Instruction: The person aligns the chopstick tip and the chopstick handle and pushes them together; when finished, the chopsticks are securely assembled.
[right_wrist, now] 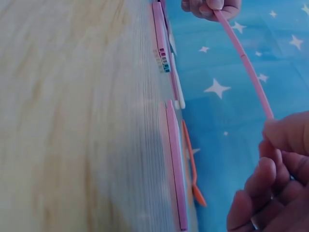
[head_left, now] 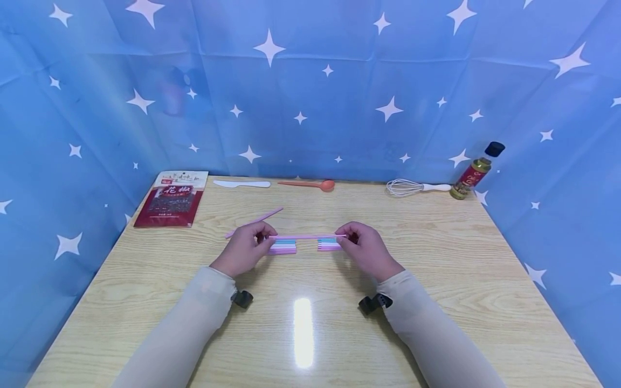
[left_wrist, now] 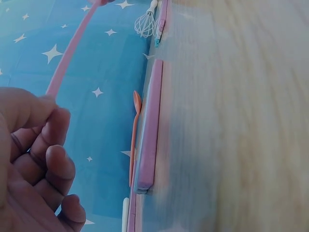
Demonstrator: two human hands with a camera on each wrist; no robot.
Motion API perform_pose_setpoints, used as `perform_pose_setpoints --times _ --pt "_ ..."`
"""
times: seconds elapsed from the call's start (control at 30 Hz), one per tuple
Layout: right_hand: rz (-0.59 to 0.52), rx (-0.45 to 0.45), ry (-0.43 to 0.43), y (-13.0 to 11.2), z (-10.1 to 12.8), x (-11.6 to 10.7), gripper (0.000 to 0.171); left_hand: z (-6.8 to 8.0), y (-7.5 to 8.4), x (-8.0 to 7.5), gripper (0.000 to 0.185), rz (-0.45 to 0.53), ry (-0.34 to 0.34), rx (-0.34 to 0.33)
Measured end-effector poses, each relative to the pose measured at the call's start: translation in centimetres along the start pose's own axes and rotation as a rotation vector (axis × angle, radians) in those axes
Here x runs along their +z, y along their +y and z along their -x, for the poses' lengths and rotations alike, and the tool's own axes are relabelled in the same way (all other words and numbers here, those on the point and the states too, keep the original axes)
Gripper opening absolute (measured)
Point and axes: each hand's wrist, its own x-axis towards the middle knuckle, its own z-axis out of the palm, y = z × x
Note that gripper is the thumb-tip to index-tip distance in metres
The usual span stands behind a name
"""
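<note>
A thin pink stick (head_left: 308, 236) is held level above the wooden table (head_left: 436, 258), one end pinched by my left hand (head_left: 268, 237) and the other by my right hand (head_left: 346, 237). Under it lie two short stacks of pastel sticks, one (head_left: 283, 247) by the left hand and one (head_left: 329, 244) by the right. A second pink stick (head_left: 254, 221) lies loose behind the left hand. The left wrist view shows the left hand (left_wrist: 48, 104) pinching the stick (left_wrist: 72, 48), with a stack (left_wrist: 149, 130) beyond. In the right wrist view, the right hand (right_wrist: 275, 128) pinches the stick (right_wrist: 244, 63).
Along the table's back edge are a red seasoning packet (head_left: 171, 198), a white plastic knife (head_left: 241, 184), an orange spoon (head_left: 310, 185), a whisk (head_left: 412, 187) and a dark-capped bottle (head_left: 475, 171). Blue star-print cloth (head_left: 310, 81) walls in three sides.
</note>
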Motion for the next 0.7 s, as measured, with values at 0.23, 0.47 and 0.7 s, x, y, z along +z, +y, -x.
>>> perform_pose_setpoints --times 0.23,0.47,0.7 --pt "-0.007 -0.037 0.035 -0.08 0.05 -0.07 0.005 0.03 0.30 -0.06 0.006 -0.011 0.025 -0.013" --pt "-0.041 -0.072 0.038 -0.18 0.18 -0.16 0.004 0.12 0.53 -0.16 0.004 0.029 0.020 0.021" --pt "-0.065 -0.080 0.031 -0.13 0.24 -0.07 0.005 0.27 0.46 -0.23 0.006 0.029 0.003 0.022"
